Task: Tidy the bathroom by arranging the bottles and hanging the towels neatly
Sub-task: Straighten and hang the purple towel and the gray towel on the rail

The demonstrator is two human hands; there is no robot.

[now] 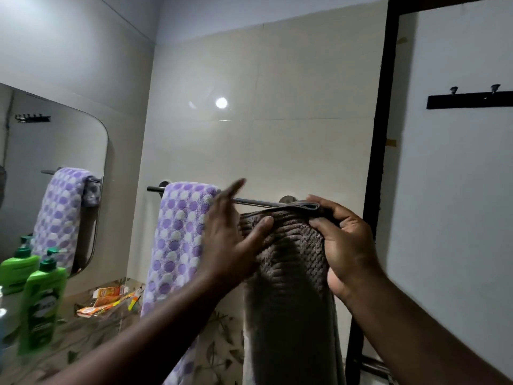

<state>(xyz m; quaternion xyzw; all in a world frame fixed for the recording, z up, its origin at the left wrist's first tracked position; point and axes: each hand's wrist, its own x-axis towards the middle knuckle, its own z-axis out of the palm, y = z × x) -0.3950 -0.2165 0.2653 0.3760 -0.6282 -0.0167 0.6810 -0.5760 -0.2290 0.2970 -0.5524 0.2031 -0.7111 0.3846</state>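
A brown ribbed towel [291,287] hangs folded in front of the chrome towel rail [255,202], its top fold level with the rail's right end. My right hand [347,245] grips that top fold at its right corner. My left hand [233,240] touches the fold's left corner, thumb pressed on the cloth and fingers stretched out over the rail. A purple and white dotted towel [177,245] is draped over the rail's left part. A green pump bottle [41,301] stands on the counter at the lower left.
A mirror [55,151] on the left wall reflects the dotted towel and the bottle. Orange packets and a toothbrush [111,298] lie on the patterned counter. A black door frame [380,162] runs right of the rail, and a black hook rack [469,100] is mounted at upper right.
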